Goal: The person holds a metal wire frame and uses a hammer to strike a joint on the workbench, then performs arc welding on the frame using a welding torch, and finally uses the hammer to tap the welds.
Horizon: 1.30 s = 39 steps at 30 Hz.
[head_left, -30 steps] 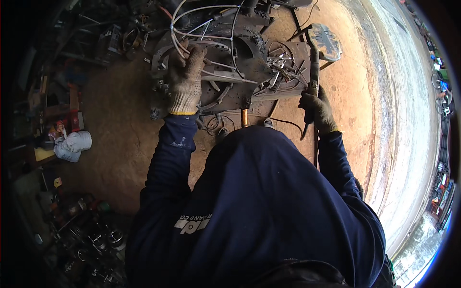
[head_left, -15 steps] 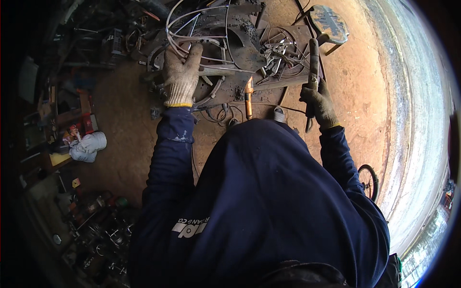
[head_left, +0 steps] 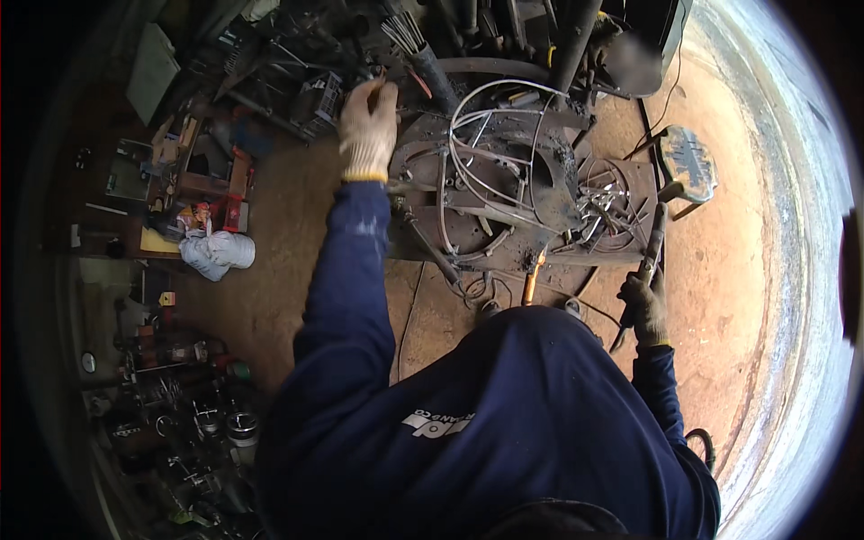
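Observation:
Gloved in off-white knit, my left hand [head_left: 369,121] reaches past the far left of the workbench, beside a dark tube [head_left: 436,79] holding a bundle of thin rods [head_left: 402,34]. Its fingers are bent with a gap from the thumb, and nothing shows between them. My right hand [head_left: 644,310], in a dark dirty glove, is closed round a long dark tool with a thick cylindrical end [head_left: 655,236]; its exact kind is unclear. A round frame of bent metal rods [head_left: 456,148] lies on the bench. An orange-handled tool [head_left: 532,281] rests at the bench's near edge.
Metal scraps [head_left: 598,202] lie at the right of the bench. Beyond stands a worn stool [head_left: 688,166]. Cables [head_left: 481,286] trail below the near edge. Shelves with a white cloth bundle [head_left: 216,254] are at left, with machine parts [head_left: 202,418] below. A bicycle wheel [head_left: 701,447] shows at lower right.
My left hand has let go of the rod frame and moved left and away, towards the rods in the tube. My right hand keeps the long tool. The view has shifted left and farther out.

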Tool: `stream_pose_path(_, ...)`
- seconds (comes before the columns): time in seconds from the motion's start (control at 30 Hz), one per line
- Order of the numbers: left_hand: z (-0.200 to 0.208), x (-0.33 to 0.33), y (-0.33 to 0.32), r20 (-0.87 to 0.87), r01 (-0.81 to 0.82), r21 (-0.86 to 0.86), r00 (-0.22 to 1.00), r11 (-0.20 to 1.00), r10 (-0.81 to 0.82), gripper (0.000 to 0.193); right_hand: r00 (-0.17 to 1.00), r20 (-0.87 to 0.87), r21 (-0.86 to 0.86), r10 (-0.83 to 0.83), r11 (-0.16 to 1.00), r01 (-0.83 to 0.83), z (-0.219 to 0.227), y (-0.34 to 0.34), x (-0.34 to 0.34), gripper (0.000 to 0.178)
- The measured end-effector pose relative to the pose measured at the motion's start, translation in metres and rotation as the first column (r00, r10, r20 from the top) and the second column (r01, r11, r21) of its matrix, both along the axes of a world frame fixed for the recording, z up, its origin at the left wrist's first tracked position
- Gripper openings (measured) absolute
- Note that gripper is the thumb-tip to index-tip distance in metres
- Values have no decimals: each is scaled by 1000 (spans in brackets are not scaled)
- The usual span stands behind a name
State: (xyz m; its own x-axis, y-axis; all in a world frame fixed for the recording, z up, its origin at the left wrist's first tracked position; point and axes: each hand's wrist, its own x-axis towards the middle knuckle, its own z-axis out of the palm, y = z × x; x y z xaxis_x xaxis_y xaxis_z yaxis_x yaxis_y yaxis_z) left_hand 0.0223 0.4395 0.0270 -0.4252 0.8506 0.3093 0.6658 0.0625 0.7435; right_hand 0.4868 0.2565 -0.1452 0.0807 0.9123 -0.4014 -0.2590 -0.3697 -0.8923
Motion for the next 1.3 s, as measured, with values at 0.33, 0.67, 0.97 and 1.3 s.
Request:
stream_pose_path(0.33,-5,-18,147,-336,-192,-145,932,971,134,42,994,98,9,-48,999,48,5,-31,4,62)
stream_pose_path(0.67,-1,-19,166,-373,-153,-156,924,976,85,43,987,98,-16,-131,991,133,-9,-49,12,53)
stream_pose_path(0.97,4,-27,168,-316,-143,-27,940,989,127,43,986,155,-12,-63,998,66,-6,-43,15,55)
stream_pose_path(1.3,168,19,79,79,384,648,825,658,-559,34,996,-81,-3,-42,999,42,19,-41,15,74)
